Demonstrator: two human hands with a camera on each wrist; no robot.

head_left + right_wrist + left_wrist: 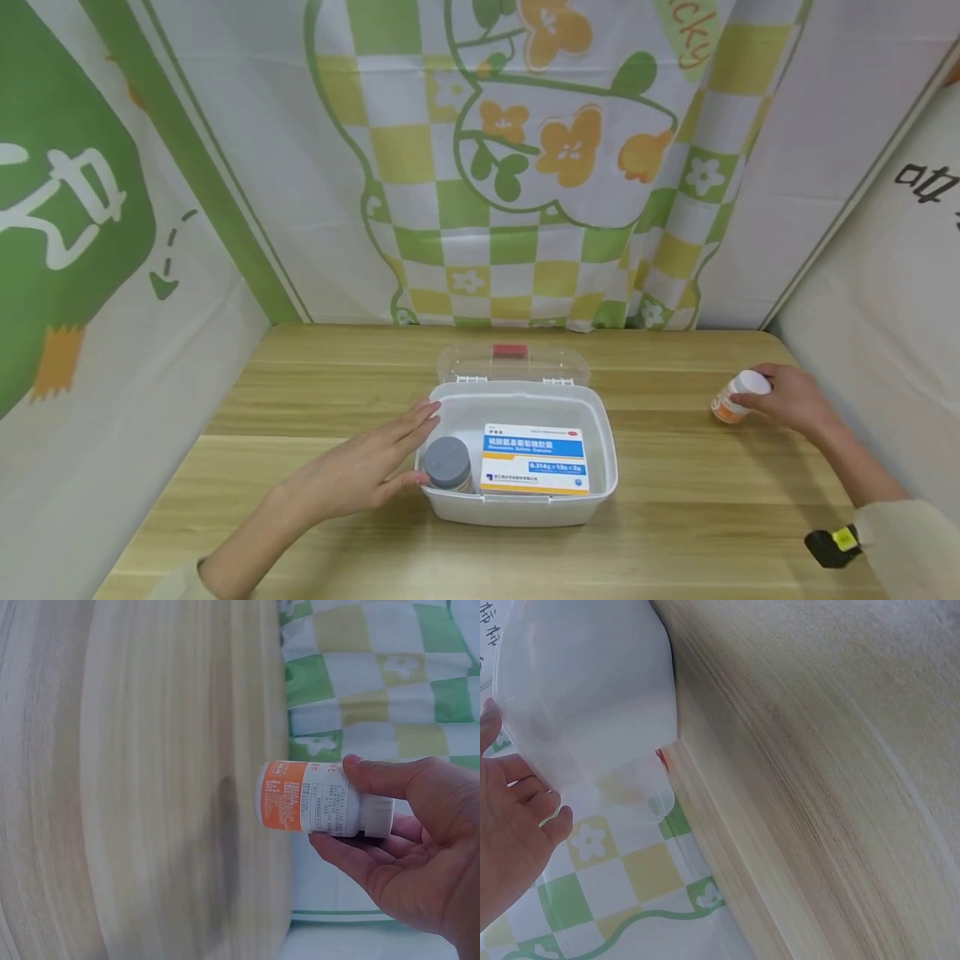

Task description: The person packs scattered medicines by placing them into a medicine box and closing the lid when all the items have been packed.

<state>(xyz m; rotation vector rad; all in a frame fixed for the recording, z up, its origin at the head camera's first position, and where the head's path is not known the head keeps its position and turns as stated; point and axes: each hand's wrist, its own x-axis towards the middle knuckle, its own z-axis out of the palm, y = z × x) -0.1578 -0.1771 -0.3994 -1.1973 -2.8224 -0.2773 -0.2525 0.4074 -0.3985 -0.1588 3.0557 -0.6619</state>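
My right hand (795, 400) pinches a white pill bottle (738, 396) with an orange label band between thumb and fingers, at the right of the table. In the right wrist view the bottle (304, 796) lies sideways across the picture, its cap toward the palm. My left hand (367, 467) rests its spread fingers against the left side of a white plastic box (517, 510), whose clear lid stands back. Inside the box, a grey-capped bottle (447, 462) stands at the left beside a blue and white medicine carton (534, 460). The left wrist view shows the fingers (544, 804) at the box's outer wall.
The transparent lid (465, 362) with a red latch (510, 352) extends behind the box. A wooden table (667, 517) carries everything. Patterned cloth (480, 250) hangs along its back edge, and printed cloth walls stand on both sides.
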